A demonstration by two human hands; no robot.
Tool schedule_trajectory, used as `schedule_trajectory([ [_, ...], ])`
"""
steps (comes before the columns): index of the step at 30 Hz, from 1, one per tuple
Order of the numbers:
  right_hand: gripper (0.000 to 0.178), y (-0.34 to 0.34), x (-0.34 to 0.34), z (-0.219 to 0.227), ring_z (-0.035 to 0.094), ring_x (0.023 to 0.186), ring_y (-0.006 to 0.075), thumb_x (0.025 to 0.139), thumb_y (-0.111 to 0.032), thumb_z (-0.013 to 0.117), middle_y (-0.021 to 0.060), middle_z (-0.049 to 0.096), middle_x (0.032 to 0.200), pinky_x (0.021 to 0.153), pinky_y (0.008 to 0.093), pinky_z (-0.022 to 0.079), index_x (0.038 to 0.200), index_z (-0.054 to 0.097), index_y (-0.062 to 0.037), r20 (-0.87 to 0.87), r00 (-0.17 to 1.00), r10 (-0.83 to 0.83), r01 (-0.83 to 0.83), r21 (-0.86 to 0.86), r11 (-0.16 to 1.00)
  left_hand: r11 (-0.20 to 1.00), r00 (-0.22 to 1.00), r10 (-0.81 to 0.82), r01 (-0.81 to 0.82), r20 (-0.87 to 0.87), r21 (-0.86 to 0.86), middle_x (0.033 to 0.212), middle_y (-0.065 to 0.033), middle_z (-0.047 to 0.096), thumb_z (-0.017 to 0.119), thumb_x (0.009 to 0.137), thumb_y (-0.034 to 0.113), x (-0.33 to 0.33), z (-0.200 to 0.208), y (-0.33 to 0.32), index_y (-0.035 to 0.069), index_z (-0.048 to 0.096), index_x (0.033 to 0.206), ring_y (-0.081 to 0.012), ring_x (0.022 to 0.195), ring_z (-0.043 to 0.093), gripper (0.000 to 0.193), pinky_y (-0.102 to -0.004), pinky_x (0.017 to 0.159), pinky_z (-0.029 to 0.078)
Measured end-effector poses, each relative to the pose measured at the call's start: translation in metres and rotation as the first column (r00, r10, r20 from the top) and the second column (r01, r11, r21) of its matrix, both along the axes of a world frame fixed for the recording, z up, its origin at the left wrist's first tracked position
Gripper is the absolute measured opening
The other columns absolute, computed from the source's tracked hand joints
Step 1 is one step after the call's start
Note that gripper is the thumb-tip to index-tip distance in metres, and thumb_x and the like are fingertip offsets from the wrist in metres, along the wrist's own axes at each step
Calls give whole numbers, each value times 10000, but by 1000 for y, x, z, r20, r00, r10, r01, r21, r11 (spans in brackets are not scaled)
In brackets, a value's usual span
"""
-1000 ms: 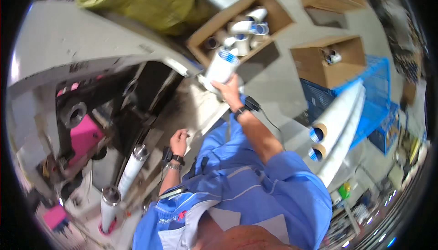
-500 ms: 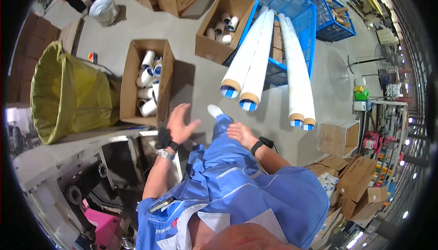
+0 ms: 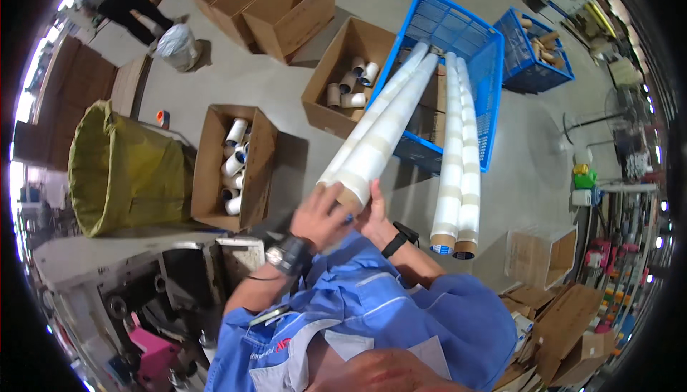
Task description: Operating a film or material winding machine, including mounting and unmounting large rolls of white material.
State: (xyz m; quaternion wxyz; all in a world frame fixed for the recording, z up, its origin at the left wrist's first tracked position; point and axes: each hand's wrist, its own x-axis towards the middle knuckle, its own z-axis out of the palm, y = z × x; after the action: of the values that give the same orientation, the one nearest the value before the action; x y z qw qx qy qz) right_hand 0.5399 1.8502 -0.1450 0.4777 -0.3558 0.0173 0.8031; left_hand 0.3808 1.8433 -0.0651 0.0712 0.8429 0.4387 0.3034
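Two long white rolls (image 3: pixel 386 134) on cardboard cores slant toward me from the blue plastic crate (image 3: pixel 494 105). My left hand (image 3: pixel 318 216) curls over their near ends, fingers bent around the core edge. On the other side, my right hand (image 3: pixel 373 221) cups the end of the right roll from below, its thumb up along the side. Parts of the fingers and of both core ends are hidden. A second pair of long white rolls (image 3: pixel 458 163) leans out of the crate further right, brown core ends toward me, untouched.
Cardboard boxes with short white rolls stand at left (image 3: pixel 204 170) and by the crate (image 3: pixel 322 113). A yellow-green bag (image 3: pixel 129 177) is far left, above a machine (image 3: pixel 71 270). Another blue crate (image 3: pixel 529 70) holds brown tubes. A person (image 3: pixel 129 2) stands at the back left.
Both hands, apart and away from the rolls before, have come together at the near ends of the left pair. The whole view has shifted, with more of the far floor showing.
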Motion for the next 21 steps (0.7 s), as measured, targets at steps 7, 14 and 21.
schedule_trajectory([
  [7, 854, 101, 0, 15, 488, 1271, 276, 851, -748, 440, 82, 513, 1390, 1088, 427, 361, 1403, 424, -96, 313, 944, -101, 53, 160, 986, 945, 950, 241, -184, 196, -271, 1220, -213, 584, 883, 536, 157, -110, 167, -51, 60, 622, 1054, -347, 1052, 626, 588, -417, 893, 513],
  [14, 898, 136, 119, -123, 381, 1364, 427, 880, -695, 235, 221, 374, 1501, 1130, 550, 320, 1505, 301, -52, 520, 847, 110, -222, 158, 962, 671, 431, 577, -735, 694, -101, 1059, -248, 609, 785, 600, 529, -171, 240, -195, 28, 631, 992, -308, 990, 587, 654, -410, 839, 487],
  [21, 856, 153, 18, -49, 459, 1301, 406, 814, -557, 581, 216, 448, 1448, 1096, 534, 355, 1431, 393, 5, 453, 892, -14, -89, 206, 974, 617, -223, 343, -679, 913, -398, 1218, -115, 610, 729, 756, 218, -242, 68, -331, 22, 570, 1251, -220, 1098, 602, 555, -357, 946, 510],
])
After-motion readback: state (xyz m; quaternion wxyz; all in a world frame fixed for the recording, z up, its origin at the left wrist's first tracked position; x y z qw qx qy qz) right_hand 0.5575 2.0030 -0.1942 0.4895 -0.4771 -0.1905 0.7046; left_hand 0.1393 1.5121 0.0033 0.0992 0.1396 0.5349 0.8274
